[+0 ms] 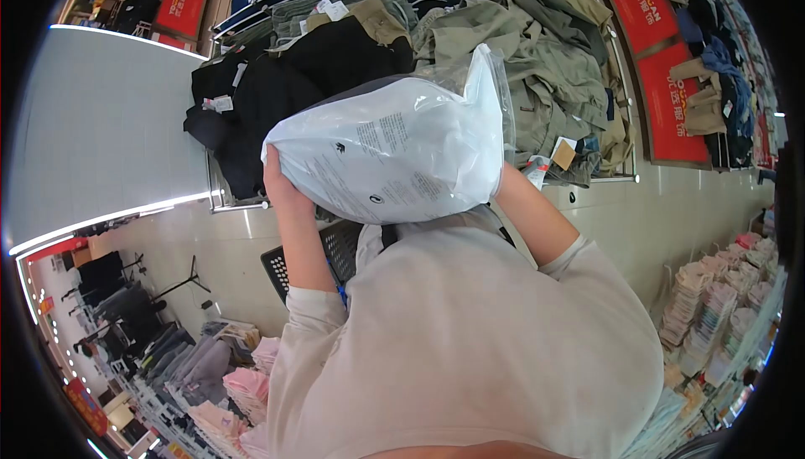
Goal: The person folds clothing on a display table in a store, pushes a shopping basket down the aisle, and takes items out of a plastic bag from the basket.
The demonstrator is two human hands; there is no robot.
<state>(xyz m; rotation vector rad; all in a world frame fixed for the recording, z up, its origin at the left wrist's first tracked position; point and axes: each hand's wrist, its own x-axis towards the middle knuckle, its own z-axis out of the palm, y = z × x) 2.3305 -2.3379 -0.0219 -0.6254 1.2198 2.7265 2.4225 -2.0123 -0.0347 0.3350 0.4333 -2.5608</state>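
Note:
A large, puffed-out plastic bag with a white front, small printed text and clear edges is held up before my chest. My left hand grips its lower left edge, thumb on the near side and the other fingers out of sight. At the opposite end my right hand holds the bag, its fingers hidden behind the plastic. Something dark shows along the upper edge; the contents cannot be made out. Just beyond lie black garments and olive-green garments with paper tags.
A metal-railed display rack carries the heaped clothes. Below my left forearm is a dark perforated basket. Red signs stand at the right. Stacks of folded pastel clothes and a pale panel are farther off.

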